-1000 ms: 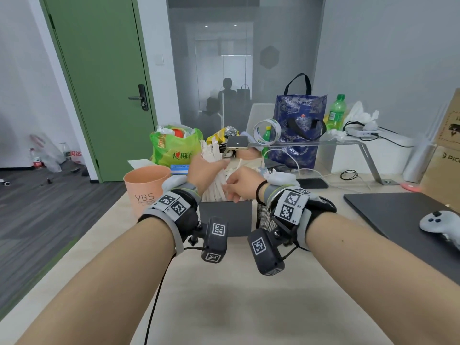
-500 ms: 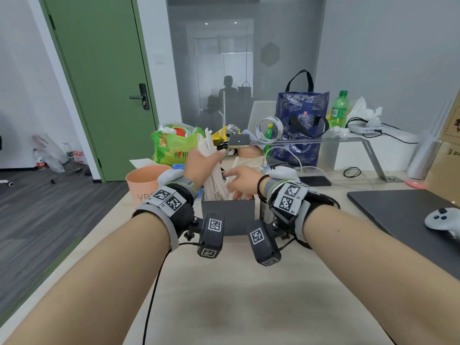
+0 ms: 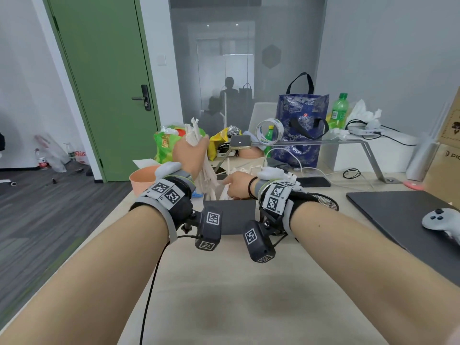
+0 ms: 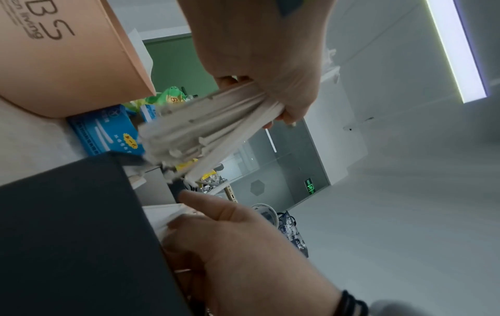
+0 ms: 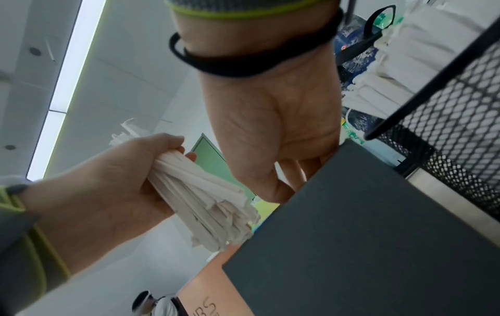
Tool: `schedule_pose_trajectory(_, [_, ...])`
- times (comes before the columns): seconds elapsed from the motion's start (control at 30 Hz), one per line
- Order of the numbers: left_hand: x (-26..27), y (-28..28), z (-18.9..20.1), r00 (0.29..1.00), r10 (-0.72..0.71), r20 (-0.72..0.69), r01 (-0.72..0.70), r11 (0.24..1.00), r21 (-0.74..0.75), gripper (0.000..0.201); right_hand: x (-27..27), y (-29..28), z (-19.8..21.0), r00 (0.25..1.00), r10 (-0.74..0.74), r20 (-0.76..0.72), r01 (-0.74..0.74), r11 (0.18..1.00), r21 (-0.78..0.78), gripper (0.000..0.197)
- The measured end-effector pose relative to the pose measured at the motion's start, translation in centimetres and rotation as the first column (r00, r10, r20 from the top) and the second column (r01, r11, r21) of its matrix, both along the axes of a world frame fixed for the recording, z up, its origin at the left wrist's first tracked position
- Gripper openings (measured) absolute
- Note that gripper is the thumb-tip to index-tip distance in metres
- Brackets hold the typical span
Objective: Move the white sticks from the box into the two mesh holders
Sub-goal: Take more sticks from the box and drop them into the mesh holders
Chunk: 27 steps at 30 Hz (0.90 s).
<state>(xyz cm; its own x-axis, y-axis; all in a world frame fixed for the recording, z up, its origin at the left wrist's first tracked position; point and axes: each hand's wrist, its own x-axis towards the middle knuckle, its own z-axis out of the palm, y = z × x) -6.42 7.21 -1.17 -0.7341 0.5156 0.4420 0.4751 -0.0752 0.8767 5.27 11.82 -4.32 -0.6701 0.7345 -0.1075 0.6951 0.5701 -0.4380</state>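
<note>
The left hand (image 3: 190, 153), fingers clamped round a bundle of white sticks (image 3: 202, 168), has lifted it clear of the dark box (image 3: 230, 215) since a moment ago, so a load looks ready for a holder. The right hand (image 3: 236, 186) reaches into the box, fingers hidden, grip unclear; the mesh holder (image 3: 323, 200) behind that wrist already holds sticks, and the peach cup (image 3: 142, 179) crowds the left

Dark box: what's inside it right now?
Inside the dark box: some white sticks, with the right hand reaching in. Its near wall hides the bottom, so the remaining count is unclear.

Left hand (image 3: 190, 155) holds white sticks (image 3: 206, 170) above the box (image 3: 230, 215).
</note>
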Motion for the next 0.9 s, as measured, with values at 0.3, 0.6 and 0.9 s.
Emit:
schedule_pose_trajectory(0.3, [3.4,-0.5,2.2,0.999,-0.007,0.034,0.006,1.000,0.019,0.035,5.8,1.9,3.6,0.952,-0.105,-0.287,0.174,0.958,0.227,0.027])
schedule_pose_trajectory(0.6, [8.4,1.1,2.0,0.943,-0.328,0.049,0.321,0.941,0.105,0.020,10.8,5.8,2.1,0.935,-0.351,0.060,0.339,0.929,0.146,0.068])
schedule_pose_trajectory(0.9, [9.8,3.4,0.1,0.913,-0.403,0.069,0.403,0.915,0.007,0.007,9.0,7.5,0.4,0.926,-0.364,-0.099,0.375,0.915,0.151,0.047])
